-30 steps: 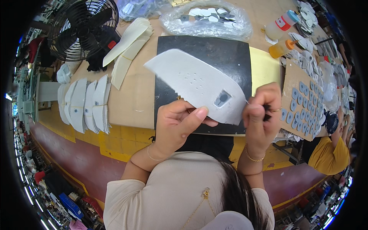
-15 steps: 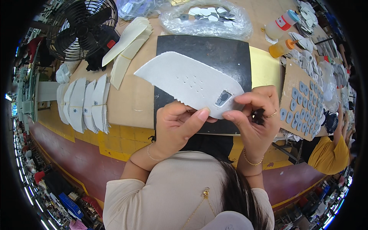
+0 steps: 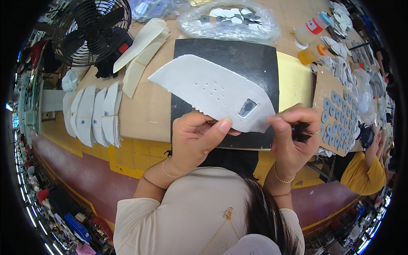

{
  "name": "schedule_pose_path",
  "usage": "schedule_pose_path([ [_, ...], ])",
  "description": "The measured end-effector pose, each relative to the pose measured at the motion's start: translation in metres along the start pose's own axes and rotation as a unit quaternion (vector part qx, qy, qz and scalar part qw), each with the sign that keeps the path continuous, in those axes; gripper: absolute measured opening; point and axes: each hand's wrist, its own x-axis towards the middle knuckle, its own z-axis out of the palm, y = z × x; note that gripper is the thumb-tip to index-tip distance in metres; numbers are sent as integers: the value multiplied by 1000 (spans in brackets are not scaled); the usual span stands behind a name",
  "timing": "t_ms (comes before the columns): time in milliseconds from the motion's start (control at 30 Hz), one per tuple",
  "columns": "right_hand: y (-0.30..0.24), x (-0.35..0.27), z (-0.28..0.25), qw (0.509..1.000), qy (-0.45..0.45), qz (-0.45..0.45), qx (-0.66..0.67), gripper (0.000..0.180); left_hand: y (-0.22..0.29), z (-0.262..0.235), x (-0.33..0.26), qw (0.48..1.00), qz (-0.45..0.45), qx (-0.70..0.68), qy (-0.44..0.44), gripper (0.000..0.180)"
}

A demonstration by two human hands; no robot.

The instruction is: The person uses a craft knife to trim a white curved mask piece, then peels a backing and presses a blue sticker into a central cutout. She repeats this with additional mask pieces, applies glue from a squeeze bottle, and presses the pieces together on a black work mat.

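A pale grey cut fabric panel is held tilted above the black mat. It has a cluster of small punched holes and a small window backed by a dark grey patch. My left hand is closed on its lower edge, thumb on top and fingers beneath. Off the panel's right corner, my right hand has thumb and forefinger pinched together, close to the edge; whether they touch it is unclear. A small dark tool is tucked in that hand's curled fingers, its kind partly hidden.
Beneath lies the black mat. Bundled fabric pieces and a black fan are on the left. A plastic bag of patches sits behind. To the right are two bottles and a cardboard sheet with grey rounded patches.
My right hand has let go of the panel's right corner and moved slightly right, its fingertips drawing together. The left hand keeps hold, and the panel has barely shifted.
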Motion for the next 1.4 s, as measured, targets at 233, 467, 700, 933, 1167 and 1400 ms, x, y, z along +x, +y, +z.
schedule_pose_path([
  [233,10,19,3,960,-70,-171,-209,32,-4,2,-3,998,40,52,-9,19],
  [467,16,16,-6,997,-20,-64,33,23,-1,-1,-2,999,16,44,-7,15],
  [700,5,5,-4,994,-34,-64,-82,25,-5,3,-2,996,33,86,16,16],
  [933,10,22,5,964,-88,-157,-196,25,-2,0,0,966,84,246,-11,16],
  [1167,5,19,-1,999,4,-40,36,18,0,4,-1,973,74,220,18,12],
  [1400,-3,9,-13,991,-75,-50,-94,23,-6,2,-2,979,58,194,33,12],
])
